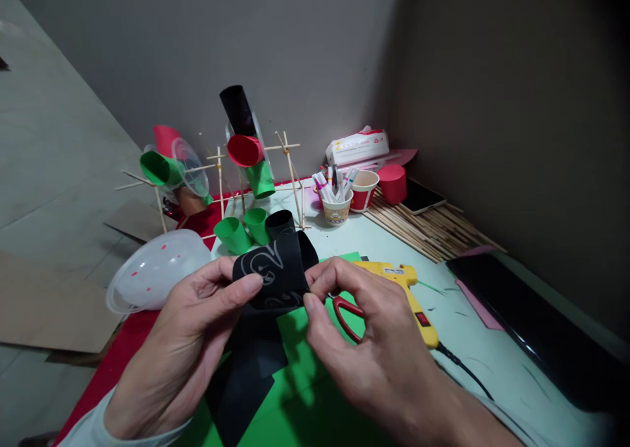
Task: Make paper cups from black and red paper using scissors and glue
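A black paper tube (280,266) with pale chalk-like drawings is held up in front of me, its open end facing right. My left hand (191,329) grips its left side, thumb on the drawn face. My right hand (369,329) pinches the lower right rim between thumb and forefinger. Beneath lie green paper (315,394) and black paper pieces (241,394). Behind the right hand are red-handled scissors (348,319), partly hidden, and a yellow glue gun (427,325). Two green tubes (232,235) and a shorter black tube (279,222) stand just behind.
A stick frame (220,184) carries red, green and black tubes at the back. A clear plastic bowl (160,270) sits at the left edge. Farther right are a cup of markers (336,211), wooden sticks (418,230), a phone (423,196) and a long black object (531,322).
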Tool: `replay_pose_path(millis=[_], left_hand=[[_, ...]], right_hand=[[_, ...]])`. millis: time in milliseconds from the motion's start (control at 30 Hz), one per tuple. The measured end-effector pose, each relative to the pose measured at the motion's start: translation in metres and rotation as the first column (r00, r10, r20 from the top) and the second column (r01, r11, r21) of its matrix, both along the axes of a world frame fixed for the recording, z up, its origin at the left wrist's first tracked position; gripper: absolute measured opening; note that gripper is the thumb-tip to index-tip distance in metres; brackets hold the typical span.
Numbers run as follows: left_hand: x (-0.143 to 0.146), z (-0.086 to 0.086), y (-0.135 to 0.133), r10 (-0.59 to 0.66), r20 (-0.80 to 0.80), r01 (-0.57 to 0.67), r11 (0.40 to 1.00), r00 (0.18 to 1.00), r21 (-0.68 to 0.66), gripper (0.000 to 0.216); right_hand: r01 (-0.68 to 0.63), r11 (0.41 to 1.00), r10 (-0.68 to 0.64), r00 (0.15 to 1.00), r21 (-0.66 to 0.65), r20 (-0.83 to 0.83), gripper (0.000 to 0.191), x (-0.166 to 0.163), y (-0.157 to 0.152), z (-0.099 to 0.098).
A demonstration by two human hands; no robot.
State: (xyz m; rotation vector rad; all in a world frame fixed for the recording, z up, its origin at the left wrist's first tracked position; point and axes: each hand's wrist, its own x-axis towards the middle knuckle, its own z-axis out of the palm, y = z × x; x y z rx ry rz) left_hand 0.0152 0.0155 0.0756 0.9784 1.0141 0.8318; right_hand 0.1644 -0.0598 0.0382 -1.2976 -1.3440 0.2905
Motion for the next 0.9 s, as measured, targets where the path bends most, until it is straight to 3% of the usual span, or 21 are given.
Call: replay_pose_path(millis=[367, 700, 900], left_hand=[[0.001, 0.005, -0.003, 0.019, -0.011, -0.019, 1.0, 1.0, 0.012, 0.032], [0.001, 0.001, -0.003, 0.021, -0.023, -0.02, 0.999, 1.0, 0.036, 0.033], [0.001, -0.006, -0.004, -0.015, -0.019, 0.016, 0.998, 1.0, 0.063, 0.027]], right_hand=[[-0.018, 1.0, 0.018, 1.0, 0.009, 0.001, 0.014, 0.0, -0.002, 0.001], [-0.042, 0.992, 0.021, 0.983, -0.116, -0.18, 0.004, 0.0, 0.001, 0.007], [-0.015, 0.997, 0.006, 0.992, -0.071, -0.126, 0.009, 0.0, 0.003, 0.006]])
